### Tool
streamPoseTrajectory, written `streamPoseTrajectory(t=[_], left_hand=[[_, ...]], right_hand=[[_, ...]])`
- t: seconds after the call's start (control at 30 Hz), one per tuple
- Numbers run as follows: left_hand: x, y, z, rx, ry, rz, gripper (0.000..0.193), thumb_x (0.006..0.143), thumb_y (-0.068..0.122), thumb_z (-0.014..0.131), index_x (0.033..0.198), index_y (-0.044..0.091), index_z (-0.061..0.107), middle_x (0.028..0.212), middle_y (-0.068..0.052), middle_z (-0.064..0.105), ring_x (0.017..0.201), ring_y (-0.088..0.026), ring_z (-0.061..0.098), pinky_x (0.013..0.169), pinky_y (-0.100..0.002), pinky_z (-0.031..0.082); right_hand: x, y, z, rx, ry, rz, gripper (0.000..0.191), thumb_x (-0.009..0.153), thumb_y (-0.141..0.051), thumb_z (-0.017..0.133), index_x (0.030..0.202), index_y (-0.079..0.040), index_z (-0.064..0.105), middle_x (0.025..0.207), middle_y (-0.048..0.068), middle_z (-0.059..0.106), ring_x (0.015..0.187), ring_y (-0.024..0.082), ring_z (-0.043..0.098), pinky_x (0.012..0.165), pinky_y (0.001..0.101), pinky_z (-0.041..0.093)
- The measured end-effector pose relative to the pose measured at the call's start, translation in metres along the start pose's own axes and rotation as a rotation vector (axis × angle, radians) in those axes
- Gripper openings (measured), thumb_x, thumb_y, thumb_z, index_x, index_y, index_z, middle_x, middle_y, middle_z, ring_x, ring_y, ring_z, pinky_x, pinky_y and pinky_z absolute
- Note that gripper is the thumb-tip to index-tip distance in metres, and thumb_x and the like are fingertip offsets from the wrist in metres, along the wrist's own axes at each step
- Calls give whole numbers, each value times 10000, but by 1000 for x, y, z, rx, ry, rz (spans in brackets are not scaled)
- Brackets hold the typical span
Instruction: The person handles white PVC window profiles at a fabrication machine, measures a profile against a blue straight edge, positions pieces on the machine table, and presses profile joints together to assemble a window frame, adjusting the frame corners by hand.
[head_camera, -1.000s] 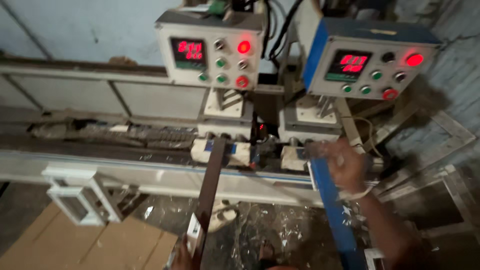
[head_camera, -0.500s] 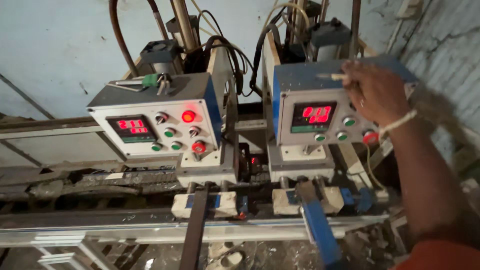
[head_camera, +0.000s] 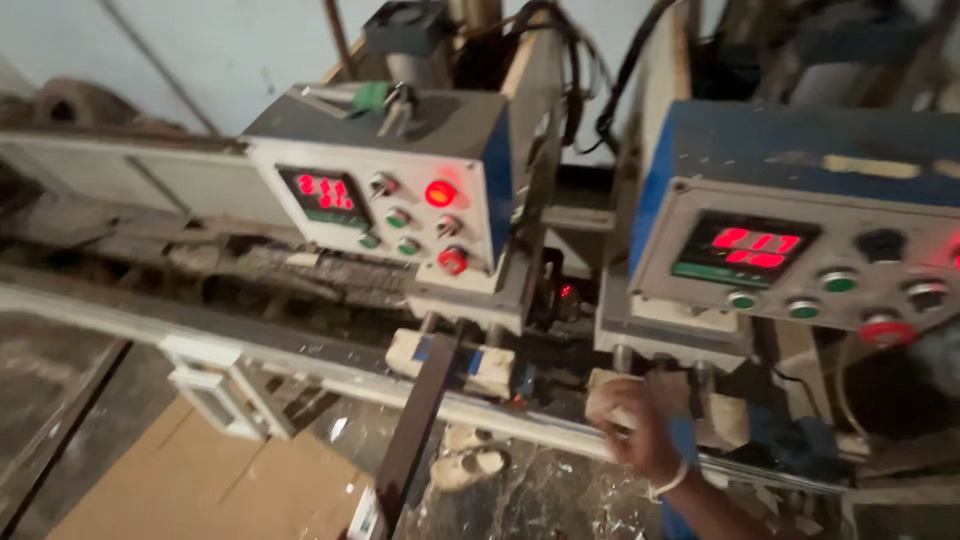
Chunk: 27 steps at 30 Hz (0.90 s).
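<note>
Right hand (head_camera: 640, 432): low at centre right, a pale band at the wrist, fingers curled over a pale clamp block (head_camera: 612, 398) beneath the right control box; the view is blurred, so whether the grip is closed on the block or merely resting on it cannot be told. A blue profile strip (head_camera: 683, 440) runs under the wrist and is mostly hidden by the forearm.

Left hand: not in view.

Dark profile strip (head_camera: 418, 430): long, flat, brown-black, slanting from the bottom edge up to the left clamp, well apart from the right hand.

Left clamp block (head_camera: 452, 360): cream with a blue patch, seated under the left control box, with the dark strip passing in front of it.

Left control box (head_camera: 385, 195): white face, red digital readout, one lit red lamp, green buttons, one red button, toggle switch. A green-handled tool (head_camera: 372, 96) lies on top.

Right control box (head_camera: 800, 255): blue casing, grey-white face, red readout, green buttons, black knob, red button.

White rail (head_camera: 300, 365): runs left to right along the machine front, below both clamps.

Cardboard sheet (head_camera: 190, 480): lies flat on the floor at lower left.

Black cables (head_camera: 590, 70): looped above and between the boxes.
</note>
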<state>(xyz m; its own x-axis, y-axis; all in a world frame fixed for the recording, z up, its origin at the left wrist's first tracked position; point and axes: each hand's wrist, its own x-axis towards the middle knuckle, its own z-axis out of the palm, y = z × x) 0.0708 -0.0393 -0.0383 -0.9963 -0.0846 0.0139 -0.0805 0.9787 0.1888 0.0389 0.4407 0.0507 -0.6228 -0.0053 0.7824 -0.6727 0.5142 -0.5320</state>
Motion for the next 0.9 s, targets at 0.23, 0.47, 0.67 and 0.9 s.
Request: streamPoseTrajectory(t=[0.23,0.47,0.67,0.9], left_hand=[[-10,-4,-15,-117,-18,104,1182,559,662,852,1536,310,289,1191,-212,675,1028,-462,690,816,-578,584],[-30,0,-33,-36,-183,-60,996,706,500,801,1525,280,278,1135,-143,695,902,-417,732,768,-546,593],[-43,-8,-32,6,-127,-31,951,689,491,800,1501,256,363,1064,-121,728,865,-365,747,736,-503,603],[-45,-12,-26,-71,-19,35,949,698,557,789,1488,183,419,1022,-172,744,849,-393,744,730,-512,599]], right_hand=[[-98,42,-21,-426,-714,175,146,804,-179,735,935,-124,704,1066,56,708,1099,295,652,928,458,524],[-76,2,-9,-665,-478,300,146,807,-287,734,801,-141,724,935,61,704,1033,306,633,912,478,477],[-65,-27,0,-728,-483,302,261,842,-356,727,730,-121,704,874,54,692,985,301,642,875,481,470],[-64,-39,-3,-743,-500,332,290,865,-346,732,690,-115,713,825,63,687,965,314,638,887,498,469]])
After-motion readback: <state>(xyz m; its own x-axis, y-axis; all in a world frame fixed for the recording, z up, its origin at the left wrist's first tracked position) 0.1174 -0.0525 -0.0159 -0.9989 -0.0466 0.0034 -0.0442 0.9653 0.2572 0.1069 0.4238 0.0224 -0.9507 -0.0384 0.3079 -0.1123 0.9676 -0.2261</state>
